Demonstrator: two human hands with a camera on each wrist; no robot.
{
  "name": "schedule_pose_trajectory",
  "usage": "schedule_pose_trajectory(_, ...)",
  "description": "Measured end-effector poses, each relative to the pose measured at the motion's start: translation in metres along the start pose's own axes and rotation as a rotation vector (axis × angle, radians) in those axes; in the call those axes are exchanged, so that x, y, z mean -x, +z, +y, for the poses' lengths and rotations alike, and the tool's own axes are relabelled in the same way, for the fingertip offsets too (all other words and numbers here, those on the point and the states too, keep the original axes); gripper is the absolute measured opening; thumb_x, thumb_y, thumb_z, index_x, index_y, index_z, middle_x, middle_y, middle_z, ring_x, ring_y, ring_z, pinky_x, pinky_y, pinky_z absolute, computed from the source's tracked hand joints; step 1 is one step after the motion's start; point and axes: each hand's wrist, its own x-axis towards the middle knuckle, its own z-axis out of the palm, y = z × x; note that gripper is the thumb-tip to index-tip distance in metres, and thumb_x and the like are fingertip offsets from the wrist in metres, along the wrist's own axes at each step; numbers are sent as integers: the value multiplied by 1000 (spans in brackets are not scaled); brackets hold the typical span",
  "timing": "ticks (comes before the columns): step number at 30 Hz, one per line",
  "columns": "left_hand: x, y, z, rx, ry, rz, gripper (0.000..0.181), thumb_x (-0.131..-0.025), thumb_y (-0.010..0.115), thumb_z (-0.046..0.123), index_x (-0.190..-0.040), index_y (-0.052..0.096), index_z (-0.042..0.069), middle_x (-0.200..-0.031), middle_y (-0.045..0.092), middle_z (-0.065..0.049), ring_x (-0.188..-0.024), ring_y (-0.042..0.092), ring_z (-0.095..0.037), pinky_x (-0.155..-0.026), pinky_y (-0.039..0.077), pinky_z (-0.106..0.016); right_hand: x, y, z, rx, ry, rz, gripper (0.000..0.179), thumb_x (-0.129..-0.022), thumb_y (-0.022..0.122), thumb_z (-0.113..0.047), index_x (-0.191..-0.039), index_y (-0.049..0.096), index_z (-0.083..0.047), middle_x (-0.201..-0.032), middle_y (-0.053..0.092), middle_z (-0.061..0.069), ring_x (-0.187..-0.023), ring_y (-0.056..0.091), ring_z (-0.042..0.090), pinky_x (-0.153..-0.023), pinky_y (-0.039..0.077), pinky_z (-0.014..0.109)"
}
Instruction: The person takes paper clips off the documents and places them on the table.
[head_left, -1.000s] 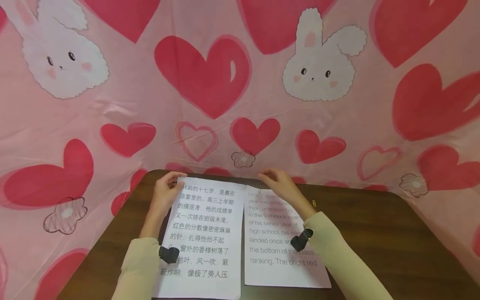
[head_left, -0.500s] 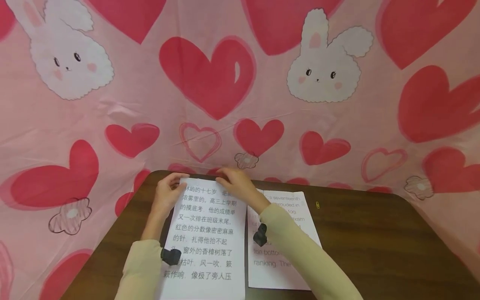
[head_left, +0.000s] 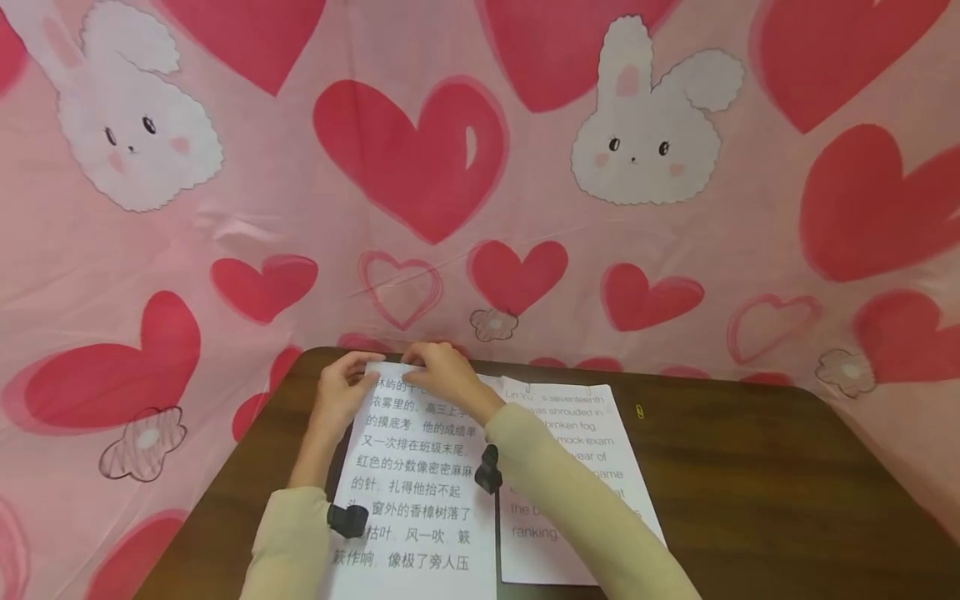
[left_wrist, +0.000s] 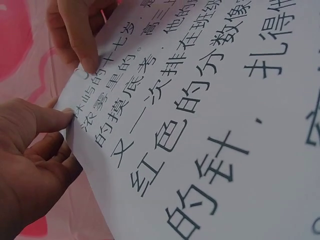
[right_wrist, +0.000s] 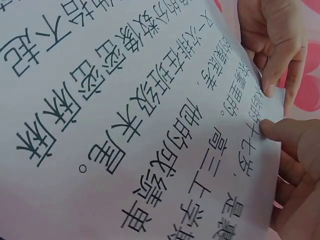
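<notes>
White paper printed with large Chinese characters (head_left: 416,537) lies in front of the person in the head view. Its upper left corner is pinched by my left hand (head_left: 341,396), thumb on the printed face and fingers behind. My right hand (head_left: 447,377) pinches the top edge a little to the right, its thumb also on the face. Right at that thumb tip, a small pale wire loop, like a paper clip (left_wrist: 82,74), shows on the edge in the left wrist view. The right forearm crosses over a second sheet, printed in English (head_left: 551,571).
At the English sheet's top edge sit two small clips, one of them a clip (head_left: 589,389) near the right corner. A yellow paper clip (head_left: 639,411) lies on the dark wooden table (head_left: 757,492). Pink cloth with hearts and rabbits (head_left: 525,192) hangs behind.
My right hand has moved left from above the English sheet to the top edge of the Chinese one and now pinches it. The left hand keeps its place at the corner.
</notes>
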Motion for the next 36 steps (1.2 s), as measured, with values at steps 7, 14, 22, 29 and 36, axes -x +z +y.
schedule_pose_trajectory(7,-2,-1,5,0,-1,-4,24,-96,62,0,-119,69,1,-112,70,-27,-81,59,-2,-69,49,-13,-3,-1,-4,-36,-7,-3,22,-92,71,-21,-112,72,-14,-105,77,1,-94,71,12,-87,55,26)
schedule_pose_trajectory(14,-2,-2,7,25,-17,-16,26,-97,61,1,-121,68,1,-115,69,-28,-82,59,-1,-70,50,-14,-3,1,-3,-72,-13,45,20,-89,71,-19,-108,74,-15,-101,77,1,-88,69,10,-80,53,23)
schedule_pose_trajectory(22,2,-5,7,16,-19,-18,26,-96,62,3,-122,68,2,-119,69,-25,-87,59,-2,-70,49,-14,-1,5,-5,-134,12,103,19,-86,72,-18,-104,76,-17,-95,78,0,-82,67,6,-75,50,19)
schedule_pose_trajectory(29,1,-5,5,22,13,-33,25,-96,62,0,-121,68,0,-116,69,-27,-84,60,1,-69,51,-15,2,7,-6,-229,49,150,14,-87,71,-18,-100,76,-18,-91,77,-2,-78,65,4,-72,48,18)
schedule_pose_trajectory(36,3,-4,7,3,16,-26,25,-95,62,-1,-119,69,-1,-114,69,-28,-83,60,-1,-70,50,-13,5,12,-4,-338,60,215,14,-89,71,-17,-102,76,-15,-91,79,0,-83,68,4,-82,50,19)
